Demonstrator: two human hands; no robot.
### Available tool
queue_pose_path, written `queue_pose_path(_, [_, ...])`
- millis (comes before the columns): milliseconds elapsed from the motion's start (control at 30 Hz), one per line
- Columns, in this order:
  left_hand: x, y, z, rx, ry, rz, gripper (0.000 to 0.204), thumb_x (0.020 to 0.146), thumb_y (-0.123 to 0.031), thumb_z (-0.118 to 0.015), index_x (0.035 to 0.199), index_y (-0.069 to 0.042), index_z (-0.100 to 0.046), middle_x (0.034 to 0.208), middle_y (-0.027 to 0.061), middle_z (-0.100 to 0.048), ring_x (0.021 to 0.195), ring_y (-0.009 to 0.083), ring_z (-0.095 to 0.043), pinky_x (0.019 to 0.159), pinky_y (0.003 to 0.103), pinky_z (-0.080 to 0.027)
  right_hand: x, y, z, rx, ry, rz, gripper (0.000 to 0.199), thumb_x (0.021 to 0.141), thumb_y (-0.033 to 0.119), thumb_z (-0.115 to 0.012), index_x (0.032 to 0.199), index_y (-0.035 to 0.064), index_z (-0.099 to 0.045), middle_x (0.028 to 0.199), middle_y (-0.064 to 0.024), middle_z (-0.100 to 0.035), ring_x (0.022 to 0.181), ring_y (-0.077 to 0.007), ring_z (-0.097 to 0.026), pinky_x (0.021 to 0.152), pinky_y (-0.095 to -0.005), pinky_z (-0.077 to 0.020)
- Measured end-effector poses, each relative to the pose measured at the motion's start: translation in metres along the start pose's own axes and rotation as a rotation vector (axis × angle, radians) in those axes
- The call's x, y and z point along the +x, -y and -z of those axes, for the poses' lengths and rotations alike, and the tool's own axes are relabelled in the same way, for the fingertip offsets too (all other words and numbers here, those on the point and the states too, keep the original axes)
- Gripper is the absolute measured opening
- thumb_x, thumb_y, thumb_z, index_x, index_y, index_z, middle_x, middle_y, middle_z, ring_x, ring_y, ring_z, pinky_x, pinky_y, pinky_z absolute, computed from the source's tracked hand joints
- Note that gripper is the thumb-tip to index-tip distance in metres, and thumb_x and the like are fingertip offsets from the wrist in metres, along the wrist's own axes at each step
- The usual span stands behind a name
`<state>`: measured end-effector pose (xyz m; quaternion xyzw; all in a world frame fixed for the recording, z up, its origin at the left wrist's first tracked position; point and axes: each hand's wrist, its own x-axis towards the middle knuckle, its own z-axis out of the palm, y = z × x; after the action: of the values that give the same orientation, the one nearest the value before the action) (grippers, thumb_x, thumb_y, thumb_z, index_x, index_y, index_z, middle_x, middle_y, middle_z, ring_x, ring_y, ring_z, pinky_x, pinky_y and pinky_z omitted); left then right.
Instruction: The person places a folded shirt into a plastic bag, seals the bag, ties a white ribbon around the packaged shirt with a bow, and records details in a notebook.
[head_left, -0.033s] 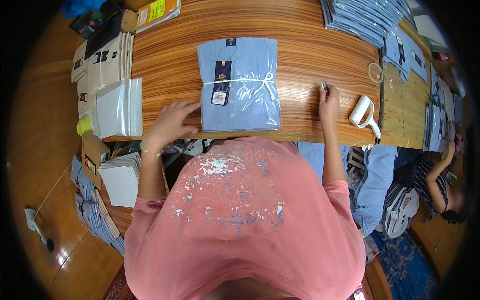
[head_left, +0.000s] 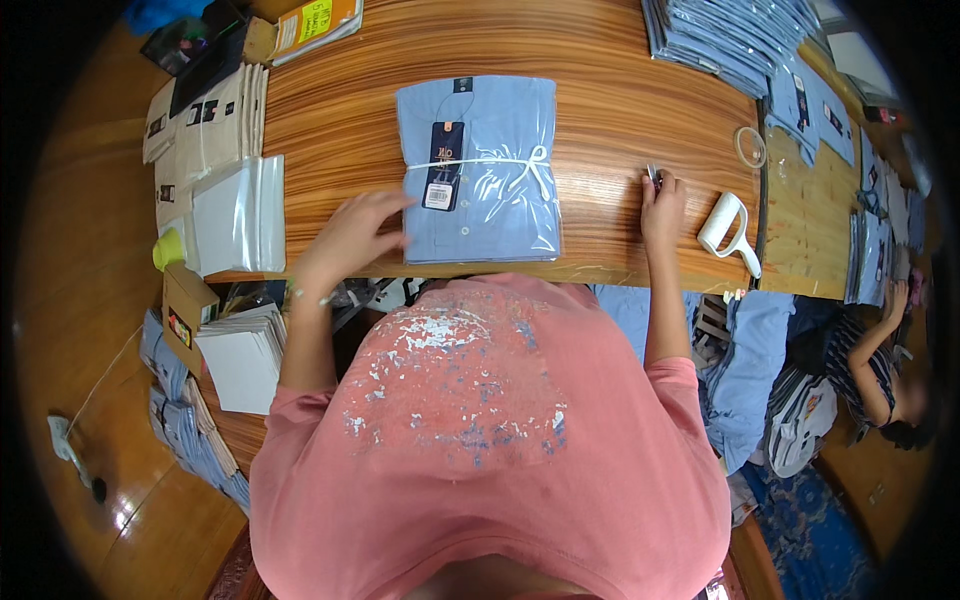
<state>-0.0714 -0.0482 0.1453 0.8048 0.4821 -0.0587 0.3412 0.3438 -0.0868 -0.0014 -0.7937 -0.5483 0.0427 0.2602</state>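
A bundle of folded light-blue shirts (head_left: 490, 225) in clear plastic lies on the wooden table in front of me. White string (head_left: 500, 160) runs across it and ends in a bow on its right side. A dark hang tag (head_left: 447, 150) with a white label lies on its front. At the bundle's left edge is my left hand (head_left: 355, 235), open, its fingers apart and the fingertips at the plastic. To the right, apart from the bundle, my right hand (head_left: 662, 212) is closed round a small tool with metal tips (head_left: 654, 174), perhaps thread snips, mostly hidden by the fingers.
A white lint roller (head_left: 730, 230) and a roll of clear tape (head_left: 750, 147) lie at the right. Clear plastic bags (head_left: 240, 220) and beige packed garments (head_left: 215, 125) sit at the left. Blue packed shirts (head_left: 720, 40) are piled far right. Another person (head_left: 870, 360) works at the right.
My left hand has shifted a little right, up to the bundle's edge. My right hand has moved slightly right with the small tool. The bundle looks almost unmoved.
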Motion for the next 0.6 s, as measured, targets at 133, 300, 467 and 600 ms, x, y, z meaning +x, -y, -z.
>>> queue_pose_path(133, [0.072,-0.024,-0.042,-0.144,-0.375,-0.241,0.045,0.085,-0.025,-0.06,0.126,-0.009,-0.051,0.136,0.0123,-0.042,0.127,0.0337,-0.036,0.108,0.046,-0.023,0.011,0.053,0.003,0.094,-0.063,0.226,0.026,0.083,0.023,-0.063,0.096,0.0009,-0.063,0.104,-0.0199,-0.058,0.101,-0.0353,-0.051,0.086,-0.0465,-0.039])
queue_pose_path(300, [0.108,-0.043,-0.09,0.08,-0.526,-0.233,0.044,0.088,-0.028,-0.055,0.127,-0.011,-0.049,0.141,0.0114,-0.035,0.135,0.0312,-0.023,0.107,0.057,-0.017,0.017,0.14,-0.013,0.277,0.335,0.622,0.012,0.078,0.015,-0.063,0.087,0.0073,-0.065,0.093,-0.005,-0.057,0.092,-0.0247,-0.051,0.078,-0.0392,-0.0397])
queue_pose_path(467, [0.111,-0.041,-0.092,0.099,-0.555,-0.227,0.042,0.087,-0.028,-0.056,0.125,-0.011,-0.051,0.141,0.0096,-0.036,0.136,0.0291,-0.023,0.107,0.058,-0.016,0.021,0.141,-0.019,-0.107,0.355,0.923,0.018,0.078,0.016,-0.056,0.094,0.0093,-0.062,0.096,-0.0022,-0.055,0.092,-0.0208,-0.05,0.073,-0.0375,-0.038])
queue_pose_path(600, [0.109,-0.04,-0.095,0.123,-0.497,-0.213,0.045,0.087,-0.029,-0.055,0.13,-0.016,-0.048,0.143,0.0073,-0.034,0.137,0.0272,-0.021,0.107,0.057,-0.014,0.022,0.126,-0.016,-0.16,0.352,1.021,0.02,0.077,0.014,-0.055,0.096,0.0087,-0.061,0.099,-0.0027,-0.054,0.092,-0.0207,-0.05,0.074,-0.038,-0.0365])
